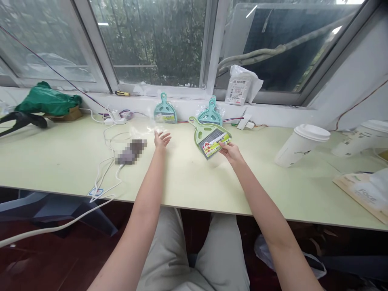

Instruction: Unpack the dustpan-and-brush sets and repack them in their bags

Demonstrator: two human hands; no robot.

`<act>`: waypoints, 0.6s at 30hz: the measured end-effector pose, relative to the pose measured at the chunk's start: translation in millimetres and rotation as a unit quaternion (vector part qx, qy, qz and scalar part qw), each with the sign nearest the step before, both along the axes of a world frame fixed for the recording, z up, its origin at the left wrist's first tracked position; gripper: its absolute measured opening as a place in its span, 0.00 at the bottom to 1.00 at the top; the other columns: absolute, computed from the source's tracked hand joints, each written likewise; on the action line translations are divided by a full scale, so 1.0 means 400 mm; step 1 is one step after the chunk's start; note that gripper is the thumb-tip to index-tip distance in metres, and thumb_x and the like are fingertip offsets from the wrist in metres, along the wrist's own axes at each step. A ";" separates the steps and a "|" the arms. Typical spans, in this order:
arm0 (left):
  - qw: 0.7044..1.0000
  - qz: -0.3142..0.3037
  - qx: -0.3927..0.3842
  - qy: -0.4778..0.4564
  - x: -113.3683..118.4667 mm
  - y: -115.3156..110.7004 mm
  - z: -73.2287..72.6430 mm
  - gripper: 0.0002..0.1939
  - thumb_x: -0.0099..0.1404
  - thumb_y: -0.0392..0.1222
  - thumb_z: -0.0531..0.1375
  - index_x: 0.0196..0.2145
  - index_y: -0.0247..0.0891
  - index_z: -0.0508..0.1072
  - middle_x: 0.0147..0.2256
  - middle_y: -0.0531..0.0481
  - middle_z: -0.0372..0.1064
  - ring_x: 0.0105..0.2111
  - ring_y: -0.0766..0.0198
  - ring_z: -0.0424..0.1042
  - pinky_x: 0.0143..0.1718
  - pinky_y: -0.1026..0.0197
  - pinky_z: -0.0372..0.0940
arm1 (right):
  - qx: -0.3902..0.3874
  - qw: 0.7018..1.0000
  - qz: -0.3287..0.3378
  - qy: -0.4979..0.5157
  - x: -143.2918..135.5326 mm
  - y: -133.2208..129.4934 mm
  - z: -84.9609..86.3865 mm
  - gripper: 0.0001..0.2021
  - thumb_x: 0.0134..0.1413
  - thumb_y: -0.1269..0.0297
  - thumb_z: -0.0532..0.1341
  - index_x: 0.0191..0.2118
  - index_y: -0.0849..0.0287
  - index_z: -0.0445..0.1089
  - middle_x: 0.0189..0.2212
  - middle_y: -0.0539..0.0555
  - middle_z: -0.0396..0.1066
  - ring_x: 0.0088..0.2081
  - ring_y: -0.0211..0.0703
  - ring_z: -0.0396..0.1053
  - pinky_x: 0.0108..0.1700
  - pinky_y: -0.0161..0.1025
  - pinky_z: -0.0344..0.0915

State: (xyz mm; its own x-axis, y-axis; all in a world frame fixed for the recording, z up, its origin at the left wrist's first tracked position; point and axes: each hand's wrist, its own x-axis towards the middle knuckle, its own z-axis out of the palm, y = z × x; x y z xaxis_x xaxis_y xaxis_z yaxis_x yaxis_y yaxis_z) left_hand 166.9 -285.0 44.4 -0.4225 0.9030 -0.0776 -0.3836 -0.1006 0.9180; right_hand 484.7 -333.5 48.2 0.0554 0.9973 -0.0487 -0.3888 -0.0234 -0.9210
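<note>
The green plastic mini dustpan and brush set (209, 139), with a printed paper label, is lifted slightly over the pale green tabletop (188, 178) near its far edge, pinched at its lower end by the right hand (229, 152). The left hand (160, 140) hovers with fingers (166, 137) spread wide, holding nothing, beside crumpled clear plastic wrap (142, 130).

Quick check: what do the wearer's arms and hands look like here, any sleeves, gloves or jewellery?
Both arms are bare from the bottom of the frame to the fingers: no sleeves in view. The left hand and right hand wear no gloves, and no watch, band or ring is visible. Below the arms, light beige trousers cover the lap.
</note>
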 end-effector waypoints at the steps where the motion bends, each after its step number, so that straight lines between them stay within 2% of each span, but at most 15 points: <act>1: 0.999 -0.024 -0.012 -0.022 -0.004 0.002 -0.003 0.33 0.65 0.66 0.44 0.54 0.37 0.61 0.39 0.41 0.74 0.31 0.65 0.74 0.30 0.65 0.66 | -0.004 1.000 -0.001 0.004 -0.003 0.000 -0.003 0.10 0.43 0.74 0.69 0.34 0.60 0.70 0.32 0.51 0.78 0.33 0.38 0.76 0.39 0.35 0.75; 3: 0.994 -0.101 -0.031 -0.031 0.006 0.003 -0.010 0.37 0.64 0.68 0.41 0.58 0.35 0.57 0.43 0.37 0.73 0.36 0.60 0.75 0.32 0.62 0.68 | -0.013 1.000 -0.005 0.005 -0.010 -0.001 -0.009 0.09 0.44 0.74 0.68 0.33 0.60 0.70 0.31 0.51 0.78 0.33 0.38 0.76 0.39 0.35 0.75; 5: 0.980 -0.196 -0.040 0.002 0.038 -0.002 -0.019 0.39 0.64 0.68 0.41 0.59 0.33 0.57 0.45 0.35 0.73 0.37 0.57 0.74 0.33 0.59 0.69 | -0.020 1.000 -0.009 0.002 -0.018 -0.004 -0.017 0.09 0.44 0.74 0.68 0.33 0.61 0.70 0.31 0.52 0.77 0.32 0.38 0.76 0.39 0.36 0.75; 9: 0.914 -0.398 -0.031 0.071 0.152 -0.024 -0.029 0.35 0.63 0.66 0.47 0.55 0.36 0.65 0.46 0.37 0.72 0.40 0.54 0.74 0.39 0.54 0.69 | -0.018 1.000 -0.008 -0.010 -0.040 -0.009 -0.035 0.09 0.45 0.73 0.68 0.34 0.60 0.70 0.31 0.52 0.77 0.33 0.40 0.76 0.40 0.37 0.75; 10: 0.903 -0.422 -0.028 0.070 0.182 -0.030 -0.028 0.35 0.64 0.66 0.45 0.55 0.37 0.65 0.46 0.39 0.72 0.41 0.54 0.73 0.40 0.54 0.69 | -0.013 1.000 -0.005 -0.011 -0.044 -0.010 -0.038 0.08 0.45 0.72 0.68 0.34 0.60 0.70 0.31 0.52 0.77 0.34 0.40 0.76 0.40 0.37 0.75; 12: 0.914 -0.402 -0.012 0.060 0.228 -0.041 -0.023 0.34 0.65 0.67 0.41 0.55 0.40 0.65 0.46 0.43 0.72 0.43 0.54 0.73 0.41 0.53 0.69 | 0.001 1.000 0.003 -0.015 -0.047 -0.008 -0.042 0.07 0.47 0.71 0.67 0.35 0.61 0.70 0.32 0.52 0.77 0.34 0.39 0.76 0.39 0.35 0.75; 14: 0.918 -0.391 0.008 0.060 0.253 -0.051 -0.016 0.34 0.64 0.67 0.41 0.54 0.42 0.66 0.47 0.45 0.72 0.45 0.55 0.72 0.42 0.54 0.68 | 0.010 0.999 0.004 -0.037 -0.041 -0.003 -0.042 0.07 0.49 0.70 0.66 0.35 0.61 0.70 0.31 0.52 0.77 0.33 0.38 0.76 0.37 0.34 0.75; 16: 0.913 -0.399 0.024 0.078 0.258 -0.058 -0.010 0.32 0.62 0.66 0.49 0.52 0.41 0.66 0.47 0.45 0.72 0.45 0.55 0.72 0.43 0.54 0.68 | 0.000 0.997 -0.006 -0.077 -0.021 0.009 -0.041 0.07 0.52 0.65 0.65 0.35 0.62 0.70 0.28 0.53 0.77 0.29 0.39 0.75 0.31 0.34 0.74; 18: 0.916 -0.387 0.028 0.103 0.252 -0.064 -0.008 0.30 0.57 0.61 0.59 0.51 0.40 0.66 0.47 0.44 0.72 0.44 0.56 0.72 0.42 0.56 0.67 | -0.029 0.993 -0.041 -0.107 0.014 0.025 -0.040 0.14 0.58 0.55 0.59 0.32 0.64 0.69 0.22 0.54 0.74 0.22 0.38 0.72 0.23 0.32 0.70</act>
